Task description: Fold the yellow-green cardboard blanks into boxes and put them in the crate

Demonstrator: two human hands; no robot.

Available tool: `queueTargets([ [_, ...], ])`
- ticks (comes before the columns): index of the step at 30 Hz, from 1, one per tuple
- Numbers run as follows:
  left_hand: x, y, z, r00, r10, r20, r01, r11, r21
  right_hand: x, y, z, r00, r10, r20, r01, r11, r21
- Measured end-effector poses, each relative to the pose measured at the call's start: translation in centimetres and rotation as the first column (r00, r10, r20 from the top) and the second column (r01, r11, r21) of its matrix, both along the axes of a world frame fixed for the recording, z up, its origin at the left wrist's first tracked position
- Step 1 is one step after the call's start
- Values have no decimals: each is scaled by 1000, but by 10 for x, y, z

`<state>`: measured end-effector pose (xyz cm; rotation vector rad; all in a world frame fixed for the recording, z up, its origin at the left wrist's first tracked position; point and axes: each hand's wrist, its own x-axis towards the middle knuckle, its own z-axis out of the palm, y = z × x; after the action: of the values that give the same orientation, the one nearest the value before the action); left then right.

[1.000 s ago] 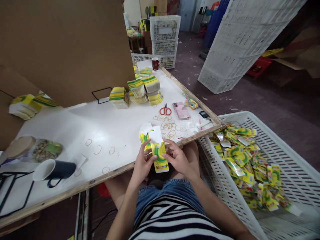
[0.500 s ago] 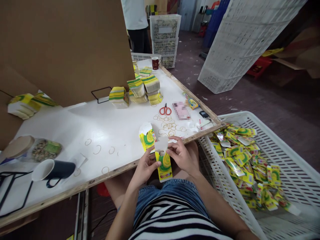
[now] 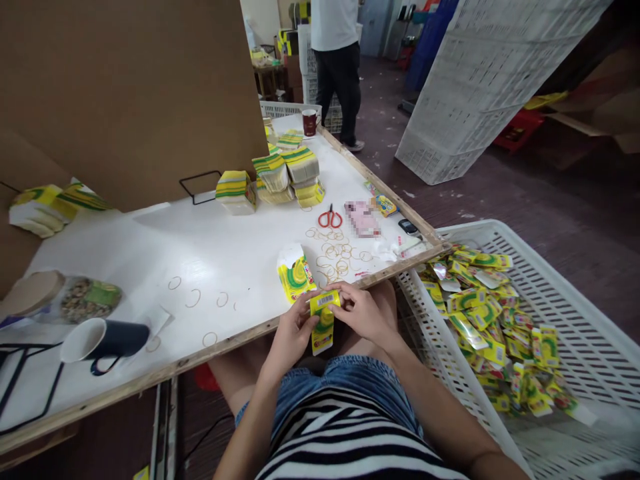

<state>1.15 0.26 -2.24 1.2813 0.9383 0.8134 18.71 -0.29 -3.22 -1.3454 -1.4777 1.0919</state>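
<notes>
Over my lap, just off the table's front edge, both hands hold one small yellow-and-green carton. Its top flap is folded toward me and shows a barcode. My left hand pinches the carton's left side with the thumb in front. My right hand grips the upper right side, its thumb at the folded flap. On the table right behind lies a small stack of flat cartons of the same print. Rubber bands and red-handled scissors lie beyond it.
A white crate with many folded cartons stands at my right. Banded carton bundles sit at the table's back. A dark mug lies tipped at left. Stacked white crates and a walking person are beyond.
The carton's white top flap, upright before, is now folded down toward me with its barcode showing. The person in the background has moved to the right.
</notes>
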Motion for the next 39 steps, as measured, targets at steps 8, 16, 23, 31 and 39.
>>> queueTargets([
  [8,-2,6,1,993,45,110,-33,993,-113,-12,-5,-1,985,-30,170,13,995,96],
  [16,2,6,4,986,77,147,-60,992,-114,-1,-7,-3,983,-161,-92,171,979,109],
  [23,20,3,3,987,15,162,-7,999,-49,14,-13,0,926,-187,-327,207,978,27],
  [31,-10,30,-20,870,381,-314,-255,891,375,46,-4,-14,463,-680,-569,853,517,76],
  [39,-11,27,-34,875,299,-381,-174,928,330,-37,46,-44,900,-424,98,403,897,184],
])
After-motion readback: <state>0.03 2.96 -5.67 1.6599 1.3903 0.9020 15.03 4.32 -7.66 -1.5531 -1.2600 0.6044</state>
